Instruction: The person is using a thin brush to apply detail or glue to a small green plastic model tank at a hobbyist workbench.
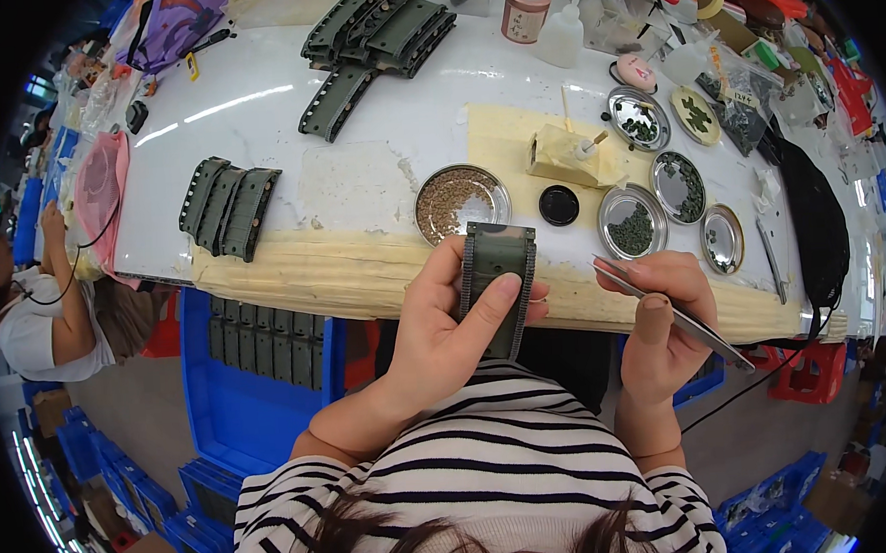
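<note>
My left grip [444,327] is closed around a dark green panel [499,254], thumb pressed on its face, in front of my striped top [441,432]. My right grip [679,352] pinches metal tweezers [701,333] between thumb and fingers; the tips point left toward the panel, apart from it. I cannot tell whether they hold anything.

Below on my left, a blue crate [260,408] holds rows of similar pieces [266,338]. Cream padding [364,291] runs along the near edge of the white table [256,151].

Just beyond the panel sits a metal dish [497,196] of tan bits, with a black cap [560,205] to its right. Further right, round dishes [624,197] hold green bits. Behind the cap stands a taped block [562,158]. To the left lie curved sections [231,209].

Farther back are a crosswise pile [376,45] of green sections, a pink tin [525,14] and a white bottle [559,40].
</note>
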Motion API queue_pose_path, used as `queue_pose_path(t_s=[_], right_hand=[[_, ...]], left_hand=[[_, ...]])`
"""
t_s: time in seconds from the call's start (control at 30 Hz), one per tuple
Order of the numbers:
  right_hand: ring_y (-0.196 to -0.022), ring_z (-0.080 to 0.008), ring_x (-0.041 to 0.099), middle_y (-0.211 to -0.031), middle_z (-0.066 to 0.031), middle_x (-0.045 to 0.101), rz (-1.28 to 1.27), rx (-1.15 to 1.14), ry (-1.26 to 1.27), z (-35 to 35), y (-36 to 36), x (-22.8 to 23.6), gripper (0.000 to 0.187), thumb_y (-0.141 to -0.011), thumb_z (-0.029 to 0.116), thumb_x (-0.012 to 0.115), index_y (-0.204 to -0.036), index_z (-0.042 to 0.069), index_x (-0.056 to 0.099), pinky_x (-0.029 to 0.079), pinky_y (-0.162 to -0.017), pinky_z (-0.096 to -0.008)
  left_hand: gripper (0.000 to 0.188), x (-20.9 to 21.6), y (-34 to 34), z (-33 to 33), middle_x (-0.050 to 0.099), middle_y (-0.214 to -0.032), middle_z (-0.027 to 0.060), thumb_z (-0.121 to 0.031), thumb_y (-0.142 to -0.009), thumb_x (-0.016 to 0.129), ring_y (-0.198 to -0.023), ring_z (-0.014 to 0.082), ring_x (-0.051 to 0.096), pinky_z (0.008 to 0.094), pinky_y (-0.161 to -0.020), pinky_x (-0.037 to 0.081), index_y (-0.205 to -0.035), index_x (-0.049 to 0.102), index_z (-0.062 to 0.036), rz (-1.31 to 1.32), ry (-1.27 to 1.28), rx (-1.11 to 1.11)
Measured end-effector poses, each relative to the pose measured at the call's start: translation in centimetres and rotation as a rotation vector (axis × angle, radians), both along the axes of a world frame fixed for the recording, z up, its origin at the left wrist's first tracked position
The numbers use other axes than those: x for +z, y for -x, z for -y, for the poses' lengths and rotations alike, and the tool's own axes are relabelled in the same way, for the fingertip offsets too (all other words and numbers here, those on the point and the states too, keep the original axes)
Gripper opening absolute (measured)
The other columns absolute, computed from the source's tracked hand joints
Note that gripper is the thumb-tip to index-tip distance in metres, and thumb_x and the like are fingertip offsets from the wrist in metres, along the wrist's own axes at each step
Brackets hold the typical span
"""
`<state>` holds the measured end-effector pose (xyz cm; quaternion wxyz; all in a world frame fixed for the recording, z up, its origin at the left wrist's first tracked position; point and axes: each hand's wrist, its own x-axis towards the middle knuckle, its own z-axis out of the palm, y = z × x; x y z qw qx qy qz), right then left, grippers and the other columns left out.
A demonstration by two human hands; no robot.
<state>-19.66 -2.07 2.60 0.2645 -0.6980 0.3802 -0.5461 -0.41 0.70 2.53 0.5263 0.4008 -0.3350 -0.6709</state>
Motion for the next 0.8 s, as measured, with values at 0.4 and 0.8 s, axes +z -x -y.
queue_pose_path(t_s=[0.4,0.8], right_hand=[[-0.062,-0.0094,0.045,-0.075,-0.0033,0.056,-0.528,-0.351,-0.137,7.9,9.2,1.5,0.012,-0.090,0.010,0.059,-0.088,-0.001,0.063,0.036,-0.057,-0.0226],[-0.072,-0.0205,0.061,-0.079,-0.0109,0.063,-0.733,-0.080,-0.243,12.8,9.7,1.0,0.010,-0.079,0.008,0.066,-0.085,0.000,0.065,0.047,-0.067,-0.0314]], left_hand=[[0.031,-1.0,-0.9,0.1,0.065,-0.095,0.0221,-0.017,-0.097,0.050,-0.084,0.0264,0.068,0.0354,-0.078,0.057,-0.122,0.043,0.0000,-0.257,-0.076,-0.094],[0.030,-1.7,-0.8,0.1,0.065,-0.091,0.0219,-0.017,-0.097,0.047,-0.076,0.0266,0.068,0.0350,-0.071,0.058,-0.122,0.042,-0.0007,-0.363,-0.086,-0.111]])
